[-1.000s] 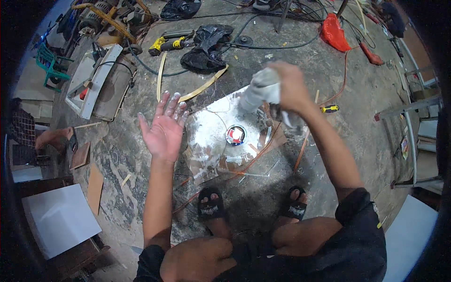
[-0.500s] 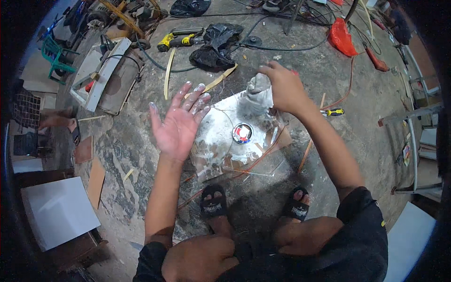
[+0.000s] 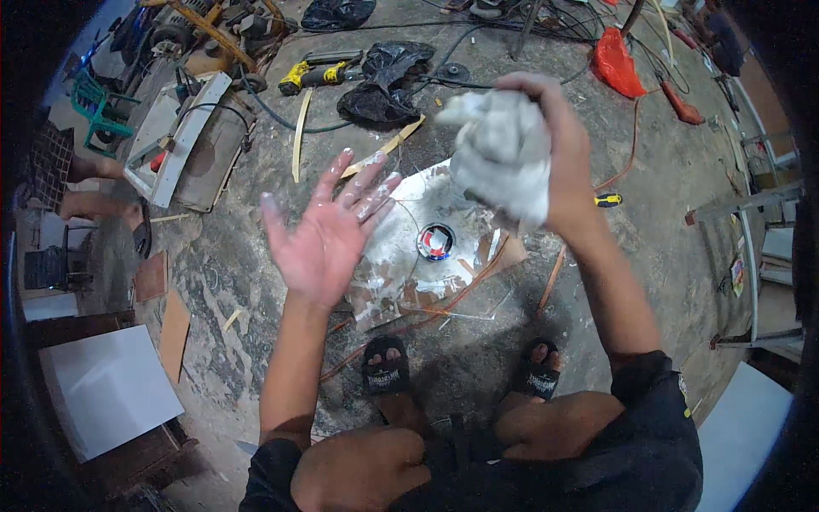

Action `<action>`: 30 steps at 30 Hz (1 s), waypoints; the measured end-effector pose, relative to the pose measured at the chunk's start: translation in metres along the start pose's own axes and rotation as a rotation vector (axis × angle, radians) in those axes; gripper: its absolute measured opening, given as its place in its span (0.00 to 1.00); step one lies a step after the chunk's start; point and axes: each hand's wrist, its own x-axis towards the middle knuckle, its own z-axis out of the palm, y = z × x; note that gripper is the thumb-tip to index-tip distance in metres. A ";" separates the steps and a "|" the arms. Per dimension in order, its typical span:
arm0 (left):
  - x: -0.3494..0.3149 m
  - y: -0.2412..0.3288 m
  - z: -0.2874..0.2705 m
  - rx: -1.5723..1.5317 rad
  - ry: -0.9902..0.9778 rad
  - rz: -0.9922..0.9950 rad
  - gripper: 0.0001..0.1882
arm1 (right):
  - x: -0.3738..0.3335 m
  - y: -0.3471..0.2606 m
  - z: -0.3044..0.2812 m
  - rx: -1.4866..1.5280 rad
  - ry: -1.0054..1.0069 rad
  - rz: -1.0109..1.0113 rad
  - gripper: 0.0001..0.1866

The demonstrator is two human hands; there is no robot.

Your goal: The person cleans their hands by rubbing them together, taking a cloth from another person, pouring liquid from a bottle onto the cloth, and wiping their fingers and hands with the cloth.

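My left hand is held palm up with its fingers spread and nothing in it. White smears coat its fingertips. A crumpled whitish-grey cloth is gripped in my right hand, raised above the floor and blurred by motion. Below and between the hands lies a flat board patched with white and brown. A small round container with a dark rim and a red, white and blue middle sits on that board. The cloth hides the board's far right part.
Ahead lie a yellow-and-black power drill, a black plastic bag and a red bag. An orange cable crosses near the board. A screwdriver lies at right. Another person's leg shows at far left.
My right hand has lifted the cloth and turned, showing more of the cloth. My left hand has stayed almost in place, with its fingers still spread.
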 end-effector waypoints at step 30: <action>-0.039 0.009 0.094 -0.147 -0.013 -0.038 0.58 | -0.017 -0.027 0.036 -0.189 -0.069 -0.759 0.14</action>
